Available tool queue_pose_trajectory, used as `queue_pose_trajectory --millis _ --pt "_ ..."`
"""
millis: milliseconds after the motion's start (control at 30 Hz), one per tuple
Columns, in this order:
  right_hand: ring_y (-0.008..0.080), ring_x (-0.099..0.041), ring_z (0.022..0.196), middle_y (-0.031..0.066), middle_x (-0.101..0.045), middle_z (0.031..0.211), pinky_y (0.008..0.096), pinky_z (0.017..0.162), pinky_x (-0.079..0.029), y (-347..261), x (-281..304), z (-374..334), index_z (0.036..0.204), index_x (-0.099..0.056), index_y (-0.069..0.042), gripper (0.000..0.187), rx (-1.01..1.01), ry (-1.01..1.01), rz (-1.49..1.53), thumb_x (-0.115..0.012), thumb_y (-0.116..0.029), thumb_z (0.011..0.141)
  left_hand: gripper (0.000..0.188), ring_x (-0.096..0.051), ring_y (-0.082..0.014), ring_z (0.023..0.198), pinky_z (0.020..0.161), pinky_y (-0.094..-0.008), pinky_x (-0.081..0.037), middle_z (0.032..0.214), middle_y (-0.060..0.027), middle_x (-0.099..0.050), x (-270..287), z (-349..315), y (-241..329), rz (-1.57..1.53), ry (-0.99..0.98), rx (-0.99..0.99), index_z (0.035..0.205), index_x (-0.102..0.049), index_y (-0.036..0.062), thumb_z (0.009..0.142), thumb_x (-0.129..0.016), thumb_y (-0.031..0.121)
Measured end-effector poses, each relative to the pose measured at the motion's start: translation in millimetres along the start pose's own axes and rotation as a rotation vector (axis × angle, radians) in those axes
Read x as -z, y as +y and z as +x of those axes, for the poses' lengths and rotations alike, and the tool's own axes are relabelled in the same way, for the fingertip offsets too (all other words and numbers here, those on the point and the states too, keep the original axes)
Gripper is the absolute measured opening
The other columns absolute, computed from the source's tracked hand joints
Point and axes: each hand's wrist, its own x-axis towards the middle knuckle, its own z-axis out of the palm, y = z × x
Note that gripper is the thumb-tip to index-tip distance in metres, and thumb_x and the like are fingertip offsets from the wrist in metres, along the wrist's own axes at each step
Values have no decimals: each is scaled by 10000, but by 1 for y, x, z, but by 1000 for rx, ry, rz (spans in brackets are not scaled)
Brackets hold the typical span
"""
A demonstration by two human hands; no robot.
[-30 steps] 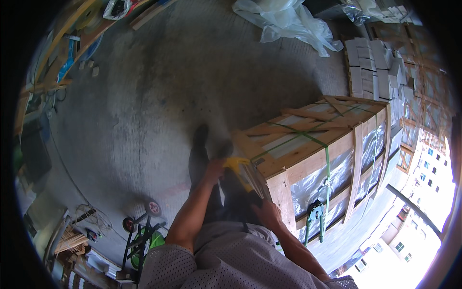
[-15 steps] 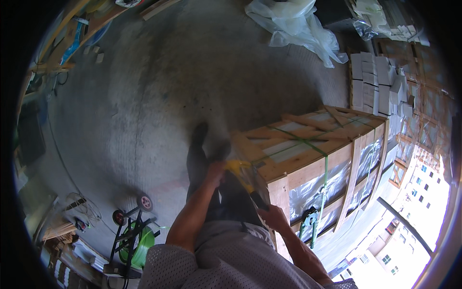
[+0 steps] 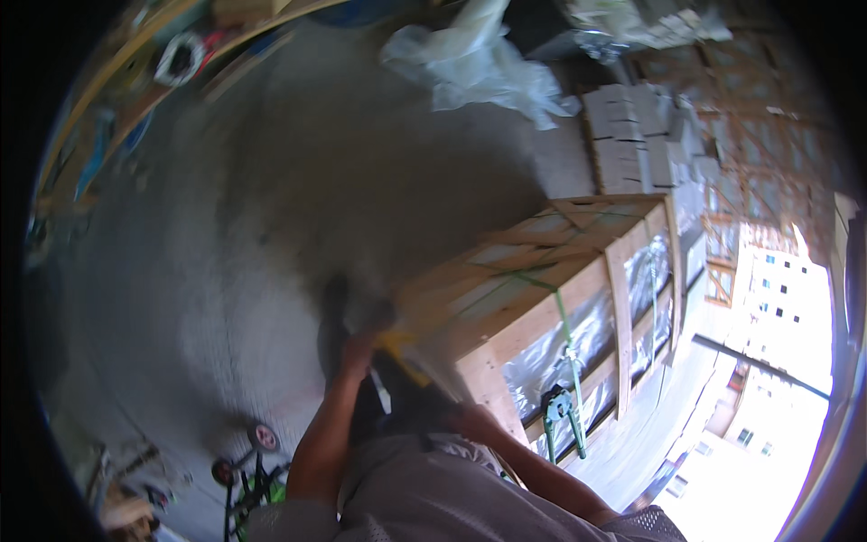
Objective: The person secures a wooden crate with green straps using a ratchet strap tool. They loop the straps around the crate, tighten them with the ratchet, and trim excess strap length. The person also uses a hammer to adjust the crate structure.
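concrete floor (image 3: 194, 298) lies beside a strapped wooden crate (image 3: 587, 280); just off its near end is a yellow tool (image 3: 399, 345). our left hand (image 3: 358, 352) seems clamped on the tool's far end; whether our right hand (image 3: 475, 423) grips, we cannot tell. we judge it stiff, weighty, best held at both ends.

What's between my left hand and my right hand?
In the head view, a yellow tool, blurred, lies between your left hand and right hand, with your legs below it.

Grey concrete floor (image 3: 271, 199), pale building (image 3: 782, 285), bright daylight
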Motion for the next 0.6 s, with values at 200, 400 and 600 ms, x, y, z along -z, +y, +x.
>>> queue_pose_trajectory --millis 200,400,600 --pt "409 -615 978 267 -638 1025 477 845 -476 -29 1 -3 1044 -601 43 596 -48 -25 273 -574 -527 870 304 -350 -134 364 323 -322 -309 554 -18 -397 30 -52 90 99 257 109 787 -510 61 900 -565 338" --pt "377 -632 989 231 -652 1036 475 848 -486 -68 53 -32 1063 -589 5 559 1 -7 287 -585 -514 854 450 -608 -392 670 650 -467 -475 792 -241 -621 42 -92 154 551 409 -138 843 -596 -57 909 -535 384" --pt "343 -648 981 205 -668 1021 455 847 -507 -114 109 -10 1075 -603 -21 535 20 141 255 -567 -508 855 435 -613 -442 850 747 -481 -476 861 -257 -646 28 -96 213 842 359 -383 853 -618 -15 900 -568 415"
